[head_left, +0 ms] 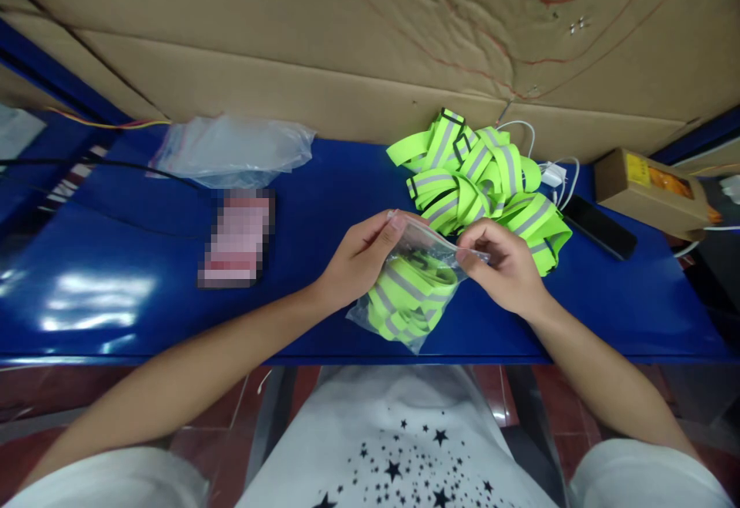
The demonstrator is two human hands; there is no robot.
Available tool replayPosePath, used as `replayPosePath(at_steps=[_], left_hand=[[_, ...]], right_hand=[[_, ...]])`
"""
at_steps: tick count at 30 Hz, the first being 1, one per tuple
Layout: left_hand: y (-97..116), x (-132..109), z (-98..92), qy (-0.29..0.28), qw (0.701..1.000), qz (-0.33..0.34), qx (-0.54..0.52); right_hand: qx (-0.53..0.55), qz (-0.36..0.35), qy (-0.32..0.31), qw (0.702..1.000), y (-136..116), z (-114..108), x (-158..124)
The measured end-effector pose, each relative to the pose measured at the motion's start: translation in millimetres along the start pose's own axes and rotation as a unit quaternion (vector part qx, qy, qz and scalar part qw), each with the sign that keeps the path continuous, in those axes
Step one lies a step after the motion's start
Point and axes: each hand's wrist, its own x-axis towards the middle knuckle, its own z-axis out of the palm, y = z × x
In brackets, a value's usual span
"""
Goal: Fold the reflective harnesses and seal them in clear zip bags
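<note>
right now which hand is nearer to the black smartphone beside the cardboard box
Right. The right hand is left of the black smartphone; the left hand is farther left, pinching the zip bag.

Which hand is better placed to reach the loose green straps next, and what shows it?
Probably the right hand: it is nearer the loose green straps than the left hand. Both hold the clear bag near its top, so the right would have to let go first.

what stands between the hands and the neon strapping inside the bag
Only the clear plastic bag: its film separates the neon strapping inside from the left hand and right hand, which grip its top edge. Nothing else visible intervenes.
</note>
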Motion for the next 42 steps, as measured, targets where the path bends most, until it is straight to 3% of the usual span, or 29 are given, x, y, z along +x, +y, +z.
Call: replayPosePath(at_steps=[5,11,17,22,27,33,42], left_hand=[[-1.4,-0.4,1.2,-0.006,1.0,0.005,0.019],[-6.4,-0.7,0.6,-0.002,1.0,0.002,0.015],[-11.4,-1.1,1.3,0.017,0.999,-0.029,-0.016],[-7.7,-2.6,1.8,0.023,1.0,-0.001,0.0],[-8.0,-3.8,1.9,0.001,0.999,0.028,0.017],[-19.8,-2.6,1.5,-0.036,0.994,0.097,0.021],[-21.7,-5.3,4.2,-0.063,0.991,0.081,0.086]], right_hand=[[-0.019,0.01,0.004,1.0,-1.8,0.3,0.3],[-0.029,0.017,-0.043,0.999,0.2,-1.2,1.3],[0.015,0.02,0.002,1.0,5.3,-0.1,2.2],[0.009,0.007,0.03,0.999,1.9,2.1,0.4],[-0.021,-0.01,-0.004,1.0,-3.7,3.2,-1.5],[-0.035,-0.027,0.024,0.999,-2.5,6.4,-1.7],[-0.032,-0.033,-0.018,0.999,1.0,10.5,-1.7]])
